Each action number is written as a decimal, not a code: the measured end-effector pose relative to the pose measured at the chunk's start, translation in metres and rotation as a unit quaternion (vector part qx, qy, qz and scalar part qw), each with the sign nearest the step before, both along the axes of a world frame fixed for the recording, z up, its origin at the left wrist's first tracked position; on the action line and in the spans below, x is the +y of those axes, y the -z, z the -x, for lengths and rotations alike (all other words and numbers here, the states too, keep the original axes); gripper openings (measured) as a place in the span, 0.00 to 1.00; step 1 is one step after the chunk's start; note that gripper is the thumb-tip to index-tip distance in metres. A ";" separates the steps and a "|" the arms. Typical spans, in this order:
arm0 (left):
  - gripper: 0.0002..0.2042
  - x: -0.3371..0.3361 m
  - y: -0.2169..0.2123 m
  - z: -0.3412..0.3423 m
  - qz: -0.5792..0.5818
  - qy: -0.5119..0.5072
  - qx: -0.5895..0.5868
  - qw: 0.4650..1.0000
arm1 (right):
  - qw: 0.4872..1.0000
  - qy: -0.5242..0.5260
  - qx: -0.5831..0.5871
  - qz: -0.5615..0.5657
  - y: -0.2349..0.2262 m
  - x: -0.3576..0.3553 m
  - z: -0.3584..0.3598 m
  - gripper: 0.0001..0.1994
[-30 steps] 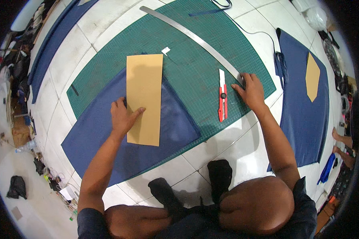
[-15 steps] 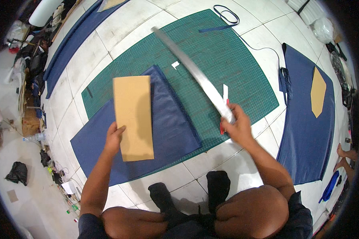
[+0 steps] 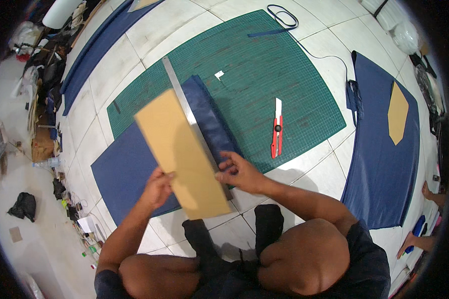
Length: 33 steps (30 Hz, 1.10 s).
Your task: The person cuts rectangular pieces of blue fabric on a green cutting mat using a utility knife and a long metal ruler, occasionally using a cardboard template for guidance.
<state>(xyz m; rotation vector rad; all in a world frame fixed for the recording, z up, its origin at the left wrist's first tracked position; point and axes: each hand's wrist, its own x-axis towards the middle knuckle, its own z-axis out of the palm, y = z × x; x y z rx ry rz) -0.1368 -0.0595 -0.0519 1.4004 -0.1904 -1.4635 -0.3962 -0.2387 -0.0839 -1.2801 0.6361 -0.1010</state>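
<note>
At frame centre, a tan rectangular cardboard template (image 3: 182, 154) is being pinned flat on folded navy fabric (image 3: 134, 169) by the left hand (image 3: 157, 188), fingers spread, while the right hand (image 3: 239, 172), fingers narrow, is pressing a long steel ruler (image 3: 184, 107) along its edge as a guide.

The brown card template (image 3: 182, 154) covers part of the blue fabric (image 3: 127, 172) and the lower left edge of the metal ruler (image 3: 192, 122). The right hand (image 3: 239, 172) hides the ruler's near end. Clutter along the left floor edge (image 3: 45, 99) is too small and blurred to identify. A second person's hand (image 3: 409, 244) is cut off at the right rim.
</note>
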 end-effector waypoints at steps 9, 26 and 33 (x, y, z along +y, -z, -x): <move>0.24 -0.057 -0.028 0.005 -0.120 0.318 -0.377 0.862 | 0.960 0.230 0.103 0.125 0.051 -0.116 0.041 0.24; 0.31 -0.113 0.050 -0.141 -0.045 0.332 -0.671 0.661 | 0.755 -0.297 0.261 0.523 -0.104 -0.129 0.021 0.17; 0.21 -0.171 0.109 -0.171 -0.015 0.234 -0.725 0.648 | 0.862 -0.063 0.312 0.394 -0.003 -0.050 -0.026 0.22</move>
